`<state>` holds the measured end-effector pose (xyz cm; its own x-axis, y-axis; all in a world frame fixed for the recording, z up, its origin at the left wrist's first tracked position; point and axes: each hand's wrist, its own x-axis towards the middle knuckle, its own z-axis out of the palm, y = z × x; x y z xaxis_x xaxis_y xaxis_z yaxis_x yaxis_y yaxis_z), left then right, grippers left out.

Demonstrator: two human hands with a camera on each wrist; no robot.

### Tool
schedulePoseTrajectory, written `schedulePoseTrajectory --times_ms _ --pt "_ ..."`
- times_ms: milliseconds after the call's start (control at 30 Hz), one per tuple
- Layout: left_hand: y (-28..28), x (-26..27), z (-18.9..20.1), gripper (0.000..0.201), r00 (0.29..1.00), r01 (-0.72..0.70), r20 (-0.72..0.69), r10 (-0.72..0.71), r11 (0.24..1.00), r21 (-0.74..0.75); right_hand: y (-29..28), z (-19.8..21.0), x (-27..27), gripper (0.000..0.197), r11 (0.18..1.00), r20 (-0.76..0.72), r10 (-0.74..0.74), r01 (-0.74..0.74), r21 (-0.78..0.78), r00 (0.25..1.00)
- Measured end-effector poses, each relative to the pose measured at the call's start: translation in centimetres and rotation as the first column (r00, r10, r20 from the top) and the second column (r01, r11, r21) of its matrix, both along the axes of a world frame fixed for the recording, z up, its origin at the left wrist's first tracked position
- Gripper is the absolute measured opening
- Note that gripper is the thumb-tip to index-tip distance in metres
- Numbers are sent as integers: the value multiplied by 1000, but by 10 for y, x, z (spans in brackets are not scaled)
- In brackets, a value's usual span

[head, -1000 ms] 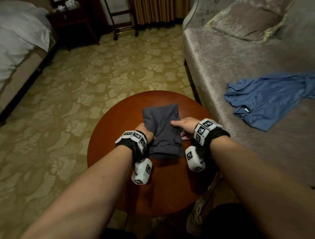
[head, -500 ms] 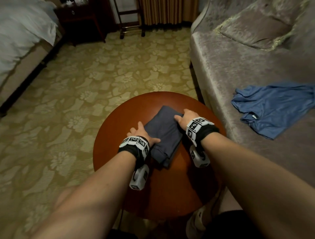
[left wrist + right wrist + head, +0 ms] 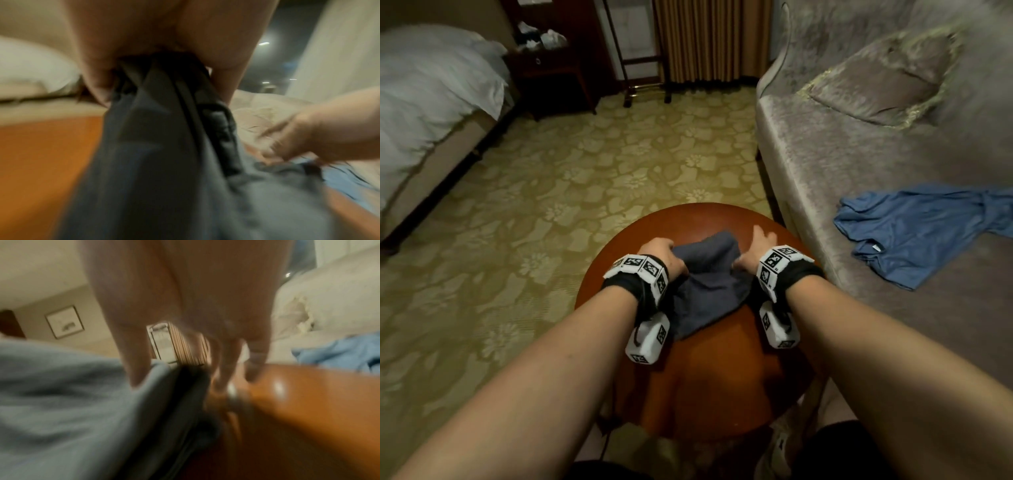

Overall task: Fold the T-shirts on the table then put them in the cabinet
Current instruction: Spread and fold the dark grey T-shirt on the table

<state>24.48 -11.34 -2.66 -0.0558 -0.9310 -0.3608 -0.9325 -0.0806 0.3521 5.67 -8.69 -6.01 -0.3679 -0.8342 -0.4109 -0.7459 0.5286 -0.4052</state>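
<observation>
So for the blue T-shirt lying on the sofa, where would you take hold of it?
Take the blue T-shirt at its near edge by the collar tag, coming from the table side. It lies crumpled and spread on the sofa seat, so probably pinch that nearest edge with both hands and lift.

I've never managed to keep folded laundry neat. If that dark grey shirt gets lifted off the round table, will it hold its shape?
Probably not by itself. The grey T-shirt looks soft: it sags between the left hand and right hand, its near end drooping onto the table. It seems light, bunching readily in the left hand's grip. Supporting it from underneath would likely help.
</observation>
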Motion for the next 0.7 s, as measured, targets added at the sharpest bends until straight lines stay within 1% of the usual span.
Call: schedulePoseTrajectory --times_ms 33,67,100,167,200,233,300,333,367,433,467,500,600,633,667,700 --pt "3 -3 11 42 999 41 24 -40 998 -56 3 8 0 103 995 22 41 -39 -91 999" --pt "6 -7 23 24 995 85 54 -80 991 -105 6 19 2 108 981 5 112 -110 -158 994" --pt "10 -10 35 14 990 130 82 -118 980 -149 9 29 4 109 963 -48 194 -200 -179 980" --pt "20 -17 57 11 976 204 122 -180 953 -222 16 50 8 103 929 -181 312 -339 -146 933" --pt "25 -20 68 11 970 232 137 -202 939 -254 19 59 8 94 923 -231 334 -367 -118 914" --pt "30 -21 79 10 963 258 150 -223 923 -285 23 67 8 82 923 -259 335 -371 -103 906" --pt "42 -20 100 10 954 293 161 -251 890 -349 33 82 3 47 931 -269 301 -344 -126 915" --pt "48 -18 110 10 953 301 161 -258 876 -377 39 90 2 33 933 -258 282 -327 -152 924" --pt "54 -16 120 10 953 303 154 -262 863 -404 47 99 0 24 931 -245 267 -315 -185 932" --pt "68 -10 138 8 955 295 127 -267 843 -449 62 119 -3 12 922 -223 233 -288 -260 947" --pt "74 -7 146 6 958 285 108 -266 837 -467 68 129 -4 12 918 -207 215 -270 -290 954" --pt "80 -5 154 6 961 270 84 -264 830 -488 75 138 -5 16 914 -182 199 -249 -320 963" --pt "98 0 177 9 968 219 19 -249 813 -539 97 161 -6 44 909 -100 182 -206 -363 978" --pt "104 0 186 11 967 215 4 -256 805 -554 104 167 -7 48 908 -103 176 -201 -366 979" --pt "110 1 194 12 964 214 -7 -264 794 -569 112 172 -9 45 906 -114 161 -193 -376 980" --pt "116 1 203 13 962 215 -13 -273 784 -582 119 178 -13 39 904 -103 133 -164 -396 986"
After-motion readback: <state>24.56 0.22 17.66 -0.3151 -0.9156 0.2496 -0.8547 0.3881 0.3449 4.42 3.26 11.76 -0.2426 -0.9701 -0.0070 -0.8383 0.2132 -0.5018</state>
